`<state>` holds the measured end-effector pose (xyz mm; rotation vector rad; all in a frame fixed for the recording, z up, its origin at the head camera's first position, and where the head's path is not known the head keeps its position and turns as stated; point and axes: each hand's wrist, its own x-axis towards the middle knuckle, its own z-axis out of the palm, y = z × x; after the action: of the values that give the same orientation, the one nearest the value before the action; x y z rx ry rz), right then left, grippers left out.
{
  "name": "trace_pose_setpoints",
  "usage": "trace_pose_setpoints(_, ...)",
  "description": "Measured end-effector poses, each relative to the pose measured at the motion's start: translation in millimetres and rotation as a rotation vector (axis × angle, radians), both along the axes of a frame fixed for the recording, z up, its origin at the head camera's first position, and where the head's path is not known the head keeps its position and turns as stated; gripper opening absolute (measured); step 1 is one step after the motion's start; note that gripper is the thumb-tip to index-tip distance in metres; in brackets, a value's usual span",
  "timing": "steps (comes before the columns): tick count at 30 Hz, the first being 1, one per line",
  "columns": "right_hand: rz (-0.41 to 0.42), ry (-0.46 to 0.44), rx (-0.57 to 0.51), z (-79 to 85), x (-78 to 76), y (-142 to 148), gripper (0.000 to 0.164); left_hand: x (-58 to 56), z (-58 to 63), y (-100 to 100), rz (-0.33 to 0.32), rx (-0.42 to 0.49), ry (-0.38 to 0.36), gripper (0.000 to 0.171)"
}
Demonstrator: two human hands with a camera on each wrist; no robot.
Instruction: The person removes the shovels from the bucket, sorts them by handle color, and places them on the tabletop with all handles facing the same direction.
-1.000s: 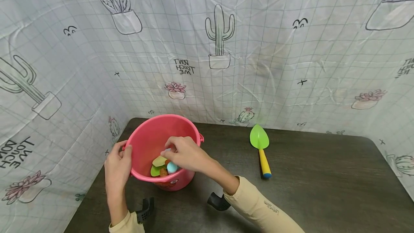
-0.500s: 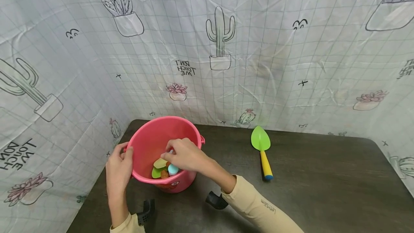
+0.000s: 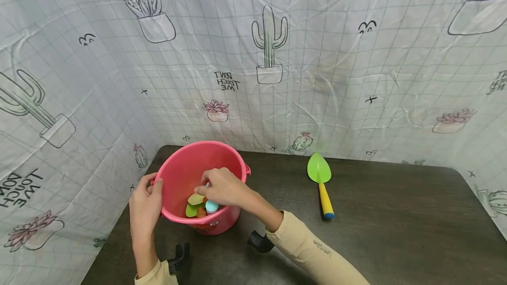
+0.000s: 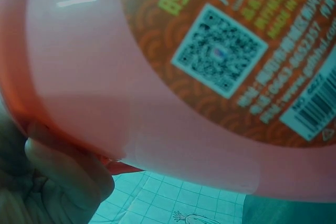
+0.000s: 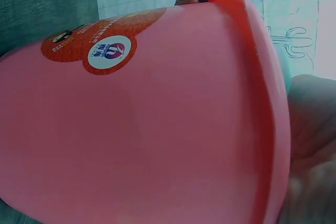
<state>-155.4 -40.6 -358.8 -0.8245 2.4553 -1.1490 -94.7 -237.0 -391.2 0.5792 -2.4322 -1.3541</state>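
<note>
In the head view a pink bucket [image 3: 180, 168] stands on the left part of the dark table with its mouth toward me. My left hand [image 3: 144, 203] grips its left rim, thumb on the inner side. My right hand [image 3: 223, 186] reaches over the right rim, its fingers curled inside the bucket around a pale blue thing [image 3: 207, 184] that they mostly hide. Below these fingers lie a light-blue rounded piece [image 3: 211, 206], a yellow piece [image 3: 196, 199], a green piece [image 3: 192, 210] and a brown piece [image 3: 201, 212]. The right wrist view shows the bucket's outer wall [image 5: 173, 119] and my palm beyond the rim.
A toy trowel [image 3: 318, 168] with a green blade and yellow handle lies on the table [image 3: 388, 214] right of the bucket. A printed cactus cloth [image 3: 325, 56] hangs behind and along the sides. Black wrist mounts [image 3: 260, 242] stick out by both sleeves.
My right hand has shifted slightly left inside the bucket, and its sleeve has moved a little the same way. The left hand keeps its grip on the rim; the trowel lies unmoved.
</note>
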Motion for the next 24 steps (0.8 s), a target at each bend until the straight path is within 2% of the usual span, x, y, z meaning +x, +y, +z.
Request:
trace_pose_setpoints(16, 0.013, -0.095, 0.103, 0.0, -8.2, -9.0, 0.016, -0.6, 1.2, 0.1, 0.000, 0.002, -0.011, 0.044)
trace_pose_setpoints(24, 0.014, -0.108, 0.113, -0.5, -12.8, -10.2, 0.014, -1.9, 1.4, -0.6, 0.001, -0.005, -0.011, 0.043)
